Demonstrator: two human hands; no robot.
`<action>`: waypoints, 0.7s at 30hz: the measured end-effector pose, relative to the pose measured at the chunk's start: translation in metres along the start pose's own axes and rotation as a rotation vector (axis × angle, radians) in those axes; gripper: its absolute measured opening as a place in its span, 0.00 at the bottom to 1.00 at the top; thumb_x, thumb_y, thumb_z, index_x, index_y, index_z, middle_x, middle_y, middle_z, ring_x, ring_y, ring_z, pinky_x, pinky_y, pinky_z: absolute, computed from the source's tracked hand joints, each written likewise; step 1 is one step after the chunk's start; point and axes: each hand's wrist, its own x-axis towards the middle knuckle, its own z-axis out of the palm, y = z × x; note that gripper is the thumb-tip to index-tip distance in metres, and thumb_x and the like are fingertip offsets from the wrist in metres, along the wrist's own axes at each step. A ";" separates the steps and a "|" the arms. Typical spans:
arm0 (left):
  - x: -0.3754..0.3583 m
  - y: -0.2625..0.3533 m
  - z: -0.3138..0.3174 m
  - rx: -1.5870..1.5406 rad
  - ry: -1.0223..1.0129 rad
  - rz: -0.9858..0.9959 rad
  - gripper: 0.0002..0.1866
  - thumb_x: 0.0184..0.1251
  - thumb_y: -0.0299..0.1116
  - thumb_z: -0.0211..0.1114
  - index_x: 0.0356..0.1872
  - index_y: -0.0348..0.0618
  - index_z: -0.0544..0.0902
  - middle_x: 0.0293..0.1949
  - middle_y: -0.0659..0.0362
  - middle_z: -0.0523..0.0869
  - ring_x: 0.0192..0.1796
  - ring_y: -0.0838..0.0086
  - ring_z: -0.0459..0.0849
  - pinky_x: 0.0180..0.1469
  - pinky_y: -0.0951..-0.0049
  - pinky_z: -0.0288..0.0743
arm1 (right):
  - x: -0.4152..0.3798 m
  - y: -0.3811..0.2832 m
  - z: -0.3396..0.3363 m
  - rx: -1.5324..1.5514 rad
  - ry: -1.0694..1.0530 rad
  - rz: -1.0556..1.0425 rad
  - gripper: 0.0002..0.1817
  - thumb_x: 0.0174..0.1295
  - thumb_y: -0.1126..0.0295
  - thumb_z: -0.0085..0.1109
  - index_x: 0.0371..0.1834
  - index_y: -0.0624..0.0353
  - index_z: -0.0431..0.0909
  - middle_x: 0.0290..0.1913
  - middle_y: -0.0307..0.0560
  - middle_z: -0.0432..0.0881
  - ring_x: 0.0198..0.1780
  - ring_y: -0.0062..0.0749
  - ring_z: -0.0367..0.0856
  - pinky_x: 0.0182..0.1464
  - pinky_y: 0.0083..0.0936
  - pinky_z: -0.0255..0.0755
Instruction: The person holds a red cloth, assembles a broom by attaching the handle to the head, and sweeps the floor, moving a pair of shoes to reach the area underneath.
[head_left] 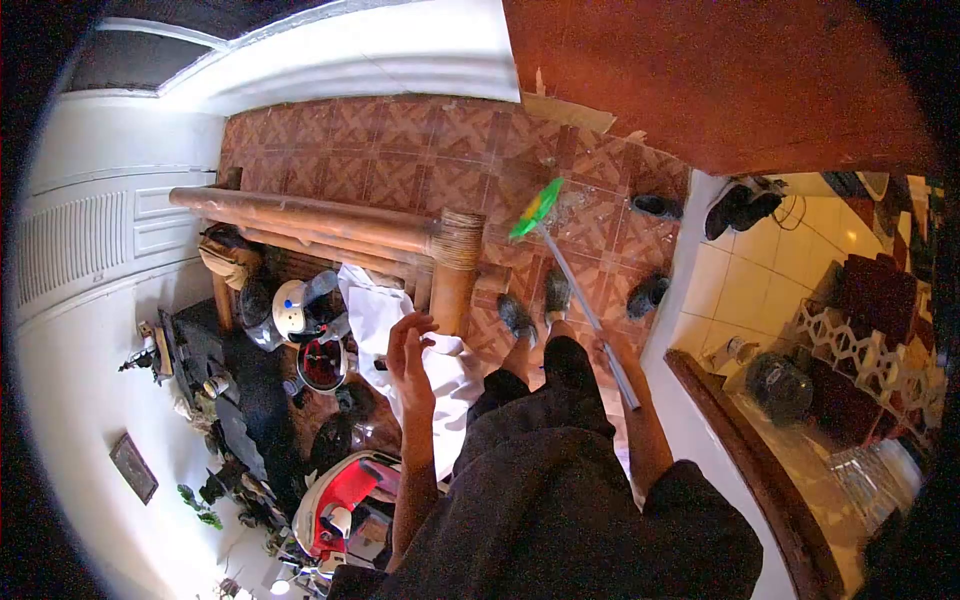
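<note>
My right hand (pixel 603 351) is shut on the grey handle of a broom (pixel 583 305). Its green and yellow head (pixel 537 208) rests on the patterned brown floor tiles (pixel 420 140), ahead of my feet in dark sandals (pixel 516 318). My left hand (pixel 408 350) is raised with its fingers apart and holds nothing. It hovers in front of a white cloth (pixel 385 310) that is draped over a bamboo bench (pixel 330 225).
Helmets (pixel 292 308) and bags lie on and by the bench at left. Dark shoes (pixel 655 205) sit on the tiles near a white step (pixel 680 290) at right, beyond it a yellow tiled floor (pixel 760 270). A white wall (pixel 80 350) runs along the left.
</note>
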 end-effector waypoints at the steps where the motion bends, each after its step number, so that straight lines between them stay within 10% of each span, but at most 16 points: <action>1: 0.000 0.005 0.009 0.018 -0.015 -0.008 0.18 0.74 0.40 0.52 0.53 0.38 0.76 0.47 0.56 0.83 0.47 0.73 0.82 0.47 0.73 0.72 | -0.014 -0.005 0.008 -0.010 0.000 -0.005 0.06 0.68 0.69 0.48 0.42 0.59 0.70 0.17 0.37 0.70 0.11 0.21 0.64 0.08 0.16 0.60; 6: -0.006 -0.004 0.032 0.061 -0.026 -0.018 0.18 0.74 0.41 0.52 0.53 0.38 0.76 0.45 0.57 0.83 0.46 0.71 0.83 0.44 0.73 0.73 | 0.027 -0.032 0.011 -0.402 0.043 -0.006 0.17 0.65 0.69 0.50 0.57 0.57 0.70 0.18 0.38 0.70 0.11 0.20 0.64 0.08 0.18 0.61; 10: -0.021 -0.006 0.037 0.085 0.048 -0.080 0.17 0.74 0.37 0.52 0.54 0.36 0.76 0.46 0.55 0.83 0.47 0.71 0.82 0.47 0.73 0.73 | 0.149 -0.043 0.053 -0.342 -0.061 0.082 0.13 0.60 0.62 0.63 0.44 0.54 0.73 0.16 0.33 0.66 0.10 0.22 0.61 0.10 0.19 0.58; 15: -0.043 -0.025 0.025 0.158 0.155 -0.161 0.18 0.72 0.38 0.52 0.55 0.35 0.75 0.47 0.53 0.83 0.48 0.69 0.82 0.47 0.70 0.73 | 0.244 -0.038 0.145 0.011 -0.358 0.304 0.09 0.66 0.66 0.55 0.32 0.52 0.64 0.19 0.32 0.67 0.14 0.17 0.65 0.14 0.16 0.62; 21: -0.058 -0.030 0.021 0.126 0.179 -0.161 0.19 0.71 0.39 0.53 0.55 0.35 0.76 0.47 0.53 0.83 0.47 0.69 0.82 0.46 0.71 0.73 | 0.228 -0.004 0.107 -0.120 -0.275 0.177 0.13 0.64 0.65 0.57 0.49 0.56 0.72 0.20 0.34 0.70 0.15 0.19 0.69 0.16 0.19 0.65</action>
